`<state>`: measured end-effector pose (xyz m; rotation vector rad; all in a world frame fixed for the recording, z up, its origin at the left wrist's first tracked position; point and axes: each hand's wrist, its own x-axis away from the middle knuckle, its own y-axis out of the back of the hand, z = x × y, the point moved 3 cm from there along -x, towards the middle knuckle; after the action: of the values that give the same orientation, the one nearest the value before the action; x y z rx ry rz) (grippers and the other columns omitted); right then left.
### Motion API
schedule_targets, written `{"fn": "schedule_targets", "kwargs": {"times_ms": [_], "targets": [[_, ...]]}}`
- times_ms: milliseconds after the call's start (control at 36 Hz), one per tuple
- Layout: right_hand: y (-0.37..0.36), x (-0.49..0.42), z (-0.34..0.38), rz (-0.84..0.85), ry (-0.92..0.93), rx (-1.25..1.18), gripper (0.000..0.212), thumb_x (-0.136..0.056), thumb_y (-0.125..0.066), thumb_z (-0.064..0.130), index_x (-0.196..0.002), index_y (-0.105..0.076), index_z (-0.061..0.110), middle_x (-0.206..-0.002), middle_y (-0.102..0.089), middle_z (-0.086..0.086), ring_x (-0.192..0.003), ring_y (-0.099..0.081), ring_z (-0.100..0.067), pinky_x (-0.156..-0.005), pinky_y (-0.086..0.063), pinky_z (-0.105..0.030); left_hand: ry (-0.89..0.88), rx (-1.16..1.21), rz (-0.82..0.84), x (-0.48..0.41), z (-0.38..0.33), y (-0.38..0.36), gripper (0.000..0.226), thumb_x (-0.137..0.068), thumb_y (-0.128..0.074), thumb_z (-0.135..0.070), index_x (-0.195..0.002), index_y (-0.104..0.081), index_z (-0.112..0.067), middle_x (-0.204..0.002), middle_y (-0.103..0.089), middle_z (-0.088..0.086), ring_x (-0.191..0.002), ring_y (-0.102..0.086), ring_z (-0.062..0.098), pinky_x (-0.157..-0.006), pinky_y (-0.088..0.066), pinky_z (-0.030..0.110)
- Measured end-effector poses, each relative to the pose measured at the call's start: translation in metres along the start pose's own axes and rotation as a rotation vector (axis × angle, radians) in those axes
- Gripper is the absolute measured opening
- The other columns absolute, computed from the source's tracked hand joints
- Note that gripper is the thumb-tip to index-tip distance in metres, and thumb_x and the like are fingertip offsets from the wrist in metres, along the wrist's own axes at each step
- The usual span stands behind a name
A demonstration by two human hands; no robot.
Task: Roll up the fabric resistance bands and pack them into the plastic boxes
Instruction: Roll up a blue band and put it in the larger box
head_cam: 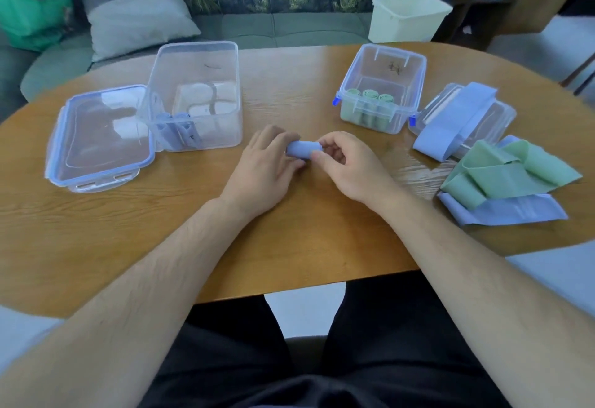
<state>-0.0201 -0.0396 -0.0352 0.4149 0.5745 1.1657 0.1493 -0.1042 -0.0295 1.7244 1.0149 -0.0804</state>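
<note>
One view only, worn on my head. Faces forward and steeply down across surface. Wide angle, so surface rim bows at sides. Near: my forearms enter from bottom corners, lap fills bottom edge. Left grip and right grip sit just above frame centre. Far rim and sofa run along top.

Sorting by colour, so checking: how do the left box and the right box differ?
The left box is larger and holds blue rolls; the right box is smaller and holds green rolls. The right box has blue clips; the left box shows none. Both are clear, open and stand on the table.
</note>
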Motion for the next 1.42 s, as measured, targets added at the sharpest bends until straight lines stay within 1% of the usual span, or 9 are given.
{"fn": "schedule_targets", "kwargs": {"times_ms": [139, 278, 472, 722, 944, 1028, 1083, 1194, 1417], "targets": [[0.01, 0.05, 0.023, 0.059, 0.044, 0.047, 0.02, -0.102, -0.057, 0.026, -0.09, -0.065, 0.014, -0.079, -0.052, 0.008, -0.07, -0.048, 0.002, -0.07, -0.037, -0.012, -0.102, -0.005, -0.006, 0.03, -0.029, 0.019, 0.034, -0.093, -0.07, -0.026, -0.121, -0.064, -0.007, -0.11, -0.059, 0.009, -0.099, -0.055, 0.029, -0.091, -0.046, 0.042], [0.011, 0.084, 0.044, 0.142, 0.049, 0.112, 0.041, -0.107, -0.044, 0.036, -0.08, -0.064, 0.012, -0.076, -0.054, 0.003, -0.079, -0.052, -0.004, -0.069, -0.035, -0.021, -0.091, -0.081, 0.058, 0.054, -0.048, 0.026, 0.032, -0.095, -0.063, -0.042, -0.108, -0.063, -0.013, -0.098, -0.059, 0.003, -0.09, -0.056, 0.029, -0.078, -0.048, 0.047], [0.0, 0.116, 0.052, 0.109, 0.097, 0.034, 0.035, -0.091, -0.069, 0.044, -0.12, -0.057, 0.027, -0.104, -0.057, 0.014, -0.079, -0.057, -0.012, -0.07, -0.045, -0.017, -0.02, -0.018, 0.117, 0.078, -0.051, 0.035, 0.027, -0.089, -0.06, -0.023, -0.11, -0.065, -0.006, -0.102, -0.054, 0.006, -0.092, -0.055, 0.028, -0.084, -0.047, 0.041], [0.0, 0.109, 0.056, 0.175, 0.053, -0.043, 0.014, -0.098, -0.065, 0.031, -0.102, -0.065, 0.018, -0.086, -0.064, 0.006, -0.077, -0.058, -0.011, -0.066, -0.047, -0.024, -0.088, -0.018, 0.216, 0.076, -0.053, 0.045, 0.04, -0.096, -0.061, -0.043, -0.119, -0.064, -0.011, -0.104, -0.063, 0.002, -0.096, -0.059, 0.023, -0.087, -0.045, 0.034], [0.003, 0.116, 0.068, 0.169, -0.09, -0.251, 0.046, -0.088, -0.062, 0.056, -0.092, -0.058, 0.011, -0.071, -0.059, 0.002, -0.06, -0.048, -0.002, -0.057, -0.041, -0.017, -0.083, 0.134, 0.159, 0.076, -0.063, 0.05, 0.037, -0.091, -0.067, -0.047, -0.106, -0.067, -0.013, -0.089, -0.053, -0.008, -0.082, -0.049, 0.01, -0.078, -0.044, 0.024], [0.001, 0.111, 0.066, 0.252, -0.273, -0.558, 0.066, -0.081, -0.068, 0.068, -0.109, -0.059, 0.008, -0.099, -0.071, -0.008, -0.078, -0.064, -0.015, -0.071, -0.054, -0.032, 0.001, 0.244, 0.079, 0.075, -0.07, 0.053, 0.033, -0.087, -0.078, -0.035, -0.107, -0.067, -0.011, -0.092, -0.059, -0.007, -0.086, -0.053, 0.005, -0.081, -0.042, 0.014], [-0.001, 0.111, 0.068, 0.308, -0.375, -0.774, 0.067, -0.081, -0.074, 0.053, -0.121, -0.058, 0.002, -0.118, -0.068, -0.019, -0.094, -0.067, -0.024, -0.08, -0.058, -0.041, 0.018, 0.298, 0.057, 0.075, -0.073, 0.053, 0.031, -0.087, -0.079, -0.031, -0.108, -0.067, -0.011, -0.097, -0.065, -0.005, -0.092, -0.059, 0.007, -0.084, -0.045, 0.017], [0.002, 0.114, 0.075, 0.317, -0.424, -1.001, 0.057, -0.086, -0.07, 0.023, -0.132, -0.051, -0.005, -0.114, -0.069, -0.02, -0.105, -0.065, -0.034, -0.093, -0.056, -0.047, 0.02, 0.322, 0.05, 0.075, -0.075, 0.054, 0.03, -0.09, -0.071, -0.032, -0.112, -0.067, -0.012, -0.105, -0.068, -0.004, -0.097, -0.062, 0.011, -0.086, -0.049, 0.026], [0.003, 0.114, 0.079, 0.301, -0.436, -1.071, 0.056, -0.087, -0.072, 0.008, -0.136, -0.047, -0.004, -0.112, -0.071, -0.022, -0.104, -0.069, -0.033, -0.094, -0.057, -0.044, 0.037, 0.321, 0.048, 0.077, -0.071, 0.049, 0.028, -0.089, -0.077, -0.022, -0.114, -0.068, -0.012, -0.108, -0.068, -0.006, -0.101, -0.062, 0.014, -0.088, -0.051, 0.034]]}}
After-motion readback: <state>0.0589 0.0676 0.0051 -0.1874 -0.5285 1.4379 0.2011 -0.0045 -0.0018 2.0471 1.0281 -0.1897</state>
